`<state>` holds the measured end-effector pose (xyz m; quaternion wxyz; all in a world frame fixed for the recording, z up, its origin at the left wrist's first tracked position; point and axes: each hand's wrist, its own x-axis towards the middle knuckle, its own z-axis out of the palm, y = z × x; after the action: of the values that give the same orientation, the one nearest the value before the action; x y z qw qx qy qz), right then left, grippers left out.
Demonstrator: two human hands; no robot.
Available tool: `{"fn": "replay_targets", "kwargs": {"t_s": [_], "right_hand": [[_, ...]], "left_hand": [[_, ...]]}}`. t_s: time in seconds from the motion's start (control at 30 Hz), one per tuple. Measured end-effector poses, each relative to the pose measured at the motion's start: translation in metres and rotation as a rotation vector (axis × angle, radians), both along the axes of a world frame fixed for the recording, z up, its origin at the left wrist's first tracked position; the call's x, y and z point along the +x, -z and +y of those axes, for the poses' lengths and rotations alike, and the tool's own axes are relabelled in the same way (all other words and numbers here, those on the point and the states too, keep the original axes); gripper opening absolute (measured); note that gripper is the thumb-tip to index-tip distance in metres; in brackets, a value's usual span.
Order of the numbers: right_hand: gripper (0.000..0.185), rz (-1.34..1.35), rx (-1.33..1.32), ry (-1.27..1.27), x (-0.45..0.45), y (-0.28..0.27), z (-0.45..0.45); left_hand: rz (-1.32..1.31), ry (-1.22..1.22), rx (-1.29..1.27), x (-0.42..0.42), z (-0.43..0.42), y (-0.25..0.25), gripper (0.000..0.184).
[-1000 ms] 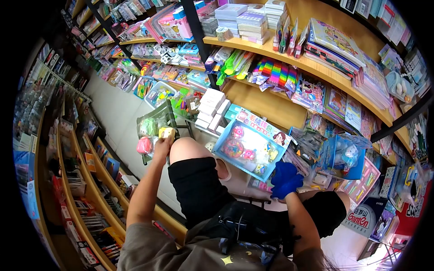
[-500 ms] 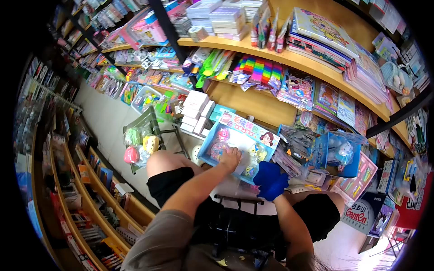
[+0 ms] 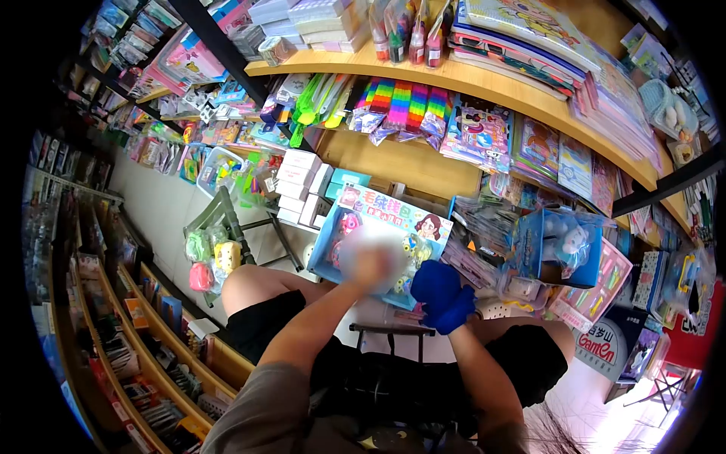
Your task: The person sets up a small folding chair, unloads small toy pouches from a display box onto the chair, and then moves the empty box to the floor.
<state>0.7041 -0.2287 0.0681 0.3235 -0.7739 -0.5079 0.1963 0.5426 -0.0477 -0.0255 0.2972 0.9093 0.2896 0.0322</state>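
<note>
My left hand is over the left half of a blue display box, and a pale blur smears its fingers. Around it lie small plush items, among them a pink one and a yellow-and-white one. The box has an upright printed back panel with Chinese lettering. Bright blue fabric covers my right hand at the box's front right corner. Whether this is a glove or a bunched cloth I cannot tell, and the fingers are hidden.
White boxes are stacked left of the display box. A folding stool holds bagged plush toys. Another blue box with a bagged toy stands at right. Wooden shelves of stationery run behind; low book racks line the left.
The view has shifted, so the shelves and box sit further left in it. My left hand has blurred over the box. The blue fabric on my right hand looks more bunched than before.
</note>
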Motion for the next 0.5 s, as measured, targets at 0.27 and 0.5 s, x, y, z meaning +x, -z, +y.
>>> {"fn": "replay_targets", "kwargs": {"t_s": [0.27,0.5], "right_hand": [[0.01,0.888,0.286,0.253,-0.018,0.012,0.012],[0.011,0.881,0.306,0.291,-0.022,0.04,0.012]], "left_hand": [[-0.326,-0.5,-1.36,0.038,-0.072,-0.177,0.028],[-0.437,-0.488,-1.413,0.053,-0.13,-0.164,0.035]]}}
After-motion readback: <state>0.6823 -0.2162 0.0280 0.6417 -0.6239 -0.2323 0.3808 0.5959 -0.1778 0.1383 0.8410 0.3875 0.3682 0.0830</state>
